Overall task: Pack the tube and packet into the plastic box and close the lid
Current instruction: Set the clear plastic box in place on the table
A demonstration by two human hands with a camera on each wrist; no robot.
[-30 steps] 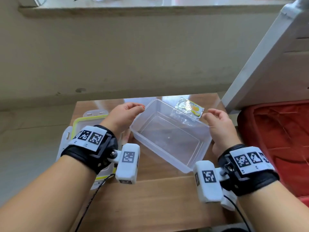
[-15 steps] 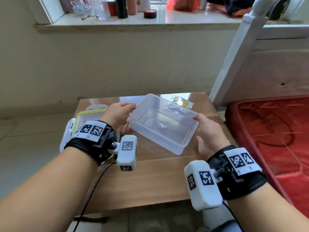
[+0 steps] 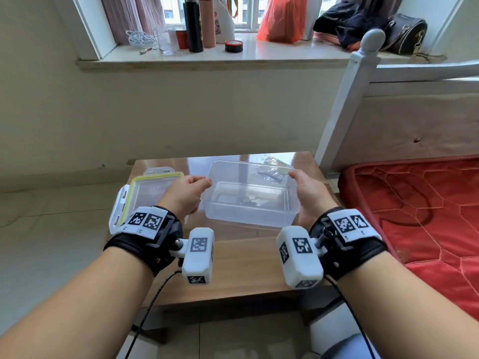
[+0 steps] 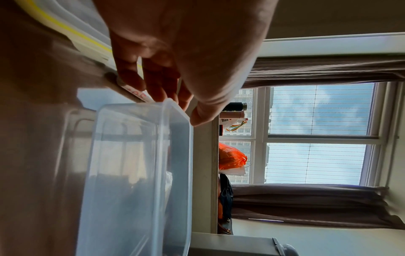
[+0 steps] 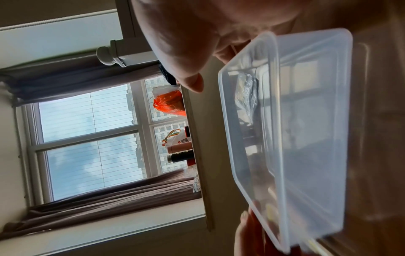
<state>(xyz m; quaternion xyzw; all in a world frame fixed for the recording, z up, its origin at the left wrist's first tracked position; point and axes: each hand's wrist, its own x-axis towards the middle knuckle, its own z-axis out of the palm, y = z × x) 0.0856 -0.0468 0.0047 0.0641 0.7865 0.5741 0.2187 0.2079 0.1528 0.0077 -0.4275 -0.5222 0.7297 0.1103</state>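
Observation:
A clear plastic box [image 3: 248,217] stands open on the wooden table [image 3: 246,268], square to its front edge. My left hand [image 3: 186,193] grips its left end, thumb at the rim corner [image 4: 197,117] and fingers curled behind the wall. My right hand [image 3: 305,193] holds the right end, thumb over the rim. The crinkly packet [image 3: 270,159] lies just behind the box, and shows through its wall [image 5: 245,93] in the right wrist view. A white tube [image 4: 136,91] with red print lies under my left fingers beside the box. The yellow-sealed lid [image 3: 147,187] lies flat to the left.
A bed with a red cover [image 3: 414,216] and a white bedpost [image 3: 347,99] flank the table on the right. The windowsill [image 3: 233,55] behind carries bottles, a tape roll and an orange bag. Tiled floor lies left of the table.
The box has turned from a slanted position to square with the table edge. My right hand moved onto its right end. The head view has tilted up toward the window.

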